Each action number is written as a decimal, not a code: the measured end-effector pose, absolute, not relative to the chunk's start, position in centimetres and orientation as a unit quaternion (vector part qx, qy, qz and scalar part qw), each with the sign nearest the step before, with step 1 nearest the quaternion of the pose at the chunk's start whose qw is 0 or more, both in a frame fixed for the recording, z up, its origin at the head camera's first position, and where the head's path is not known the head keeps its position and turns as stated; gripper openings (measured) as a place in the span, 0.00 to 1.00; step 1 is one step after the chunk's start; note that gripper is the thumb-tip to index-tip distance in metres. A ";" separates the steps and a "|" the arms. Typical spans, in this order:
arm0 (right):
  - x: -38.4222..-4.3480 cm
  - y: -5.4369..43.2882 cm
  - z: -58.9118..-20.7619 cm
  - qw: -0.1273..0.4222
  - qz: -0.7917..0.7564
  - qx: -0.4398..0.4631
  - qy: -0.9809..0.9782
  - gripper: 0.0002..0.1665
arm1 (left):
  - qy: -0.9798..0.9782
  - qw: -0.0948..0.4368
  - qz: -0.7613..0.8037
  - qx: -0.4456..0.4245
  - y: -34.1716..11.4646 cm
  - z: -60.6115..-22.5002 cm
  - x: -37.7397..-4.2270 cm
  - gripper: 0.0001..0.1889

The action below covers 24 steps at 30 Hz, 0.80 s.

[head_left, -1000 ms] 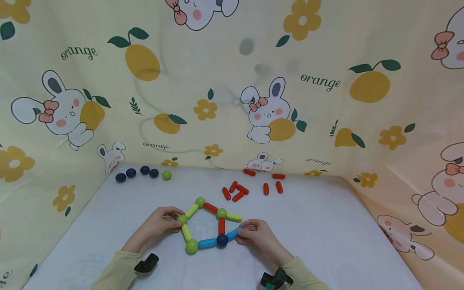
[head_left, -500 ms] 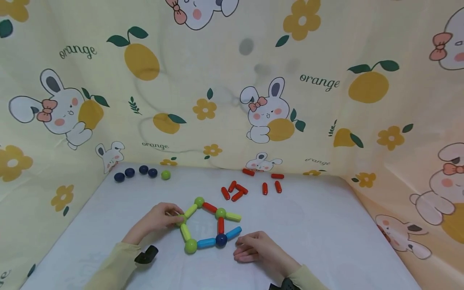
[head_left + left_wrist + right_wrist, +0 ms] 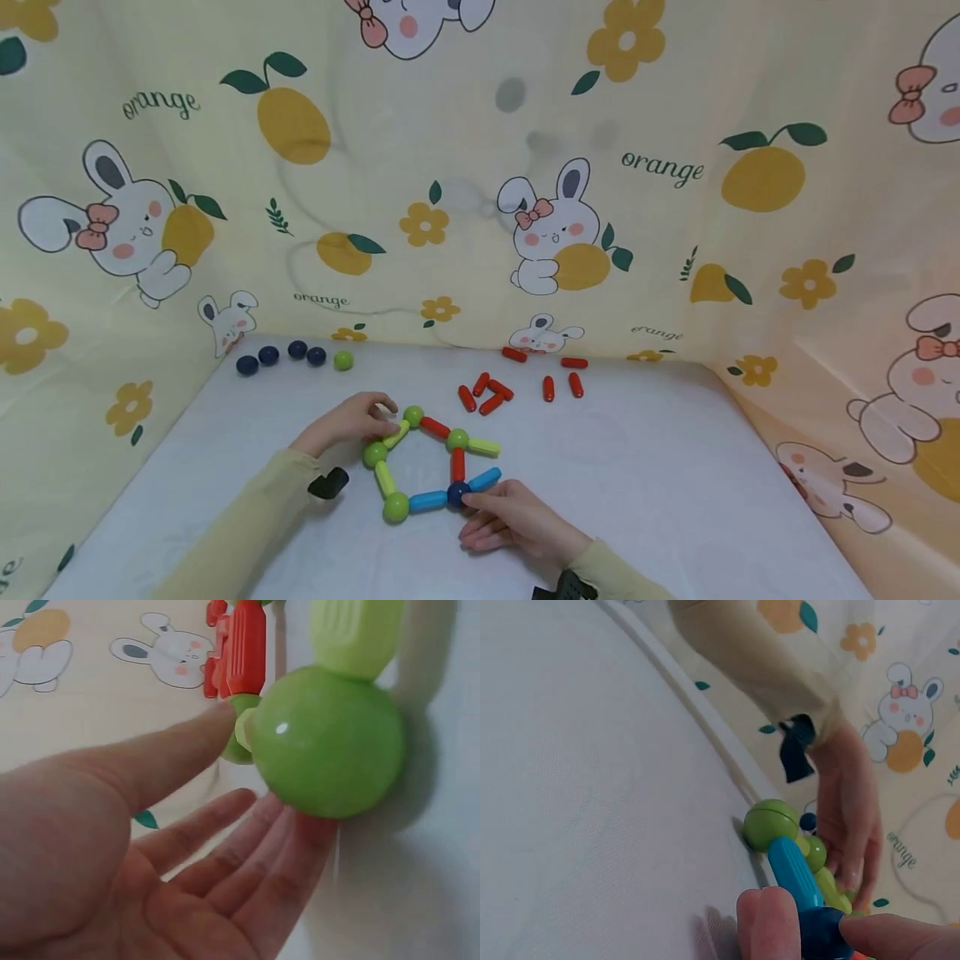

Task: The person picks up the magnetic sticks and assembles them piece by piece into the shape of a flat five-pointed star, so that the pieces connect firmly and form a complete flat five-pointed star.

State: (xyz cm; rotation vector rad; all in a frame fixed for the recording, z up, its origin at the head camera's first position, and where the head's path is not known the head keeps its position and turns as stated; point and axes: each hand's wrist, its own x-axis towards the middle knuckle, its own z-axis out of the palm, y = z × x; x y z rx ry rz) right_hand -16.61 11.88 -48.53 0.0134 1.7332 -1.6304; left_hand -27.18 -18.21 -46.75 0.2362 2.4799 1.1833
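A five-sided frame of toy building rods and balls lies on the white table. Its corners are green balls and one dark blue ball. Light green rods, red rods and a blue rod link them. One more blue rod and a light green rod stick out to the right. My right hand pinches the dark blue ball between thumb and fingers. Beside the upper-left light green rod is my left hand, its thumb and fingers spread apart, thumb near the rod.
Several loose dark blue balls and a green ball lie at the back left. Loose red rods are scattered at the back middle. A patterned cloth rises behind and beside the table.
My right hand has let go of the outer blue rod, drawn back, then moved left onto the dark blue ball. My left hand has left the left green ball and moved up and right.
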 end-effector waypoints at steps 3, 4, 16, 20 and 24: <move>-16.7 11.7 -48.6 0.367 -0.633 0.000 0.682 0.26 | 0.874 0.221 0.423 0.093 -17.7 -46.5 -28.1 0.27; -16.8 11.7 -48.6 0.367 -0.632 -0.003 0.683 0.26 | 0.871 0.230 0.423 0.095 -17.6 -46.4 -28.4 0.28; -17.5 12.4 -48.4 0.335 -0.612 -0.021 0.716 0.25 | 0.860 0.254 0.436 0.073 -17.9 -46.3 -27.6 0.22; -18.4 13.2 -48.2 0.305 -0.598 -0.010 0.742 0.24 | 0.839 0.253 0.479 0.045 -18.6 -46.6 -26.0 0.14; -19.4 14.1 -48.3 0.279 -0.595 -0.004 0.754 0.24 | 0.821 0.248 0.512 0.046 -19.3 -46.9 -24.0 0.09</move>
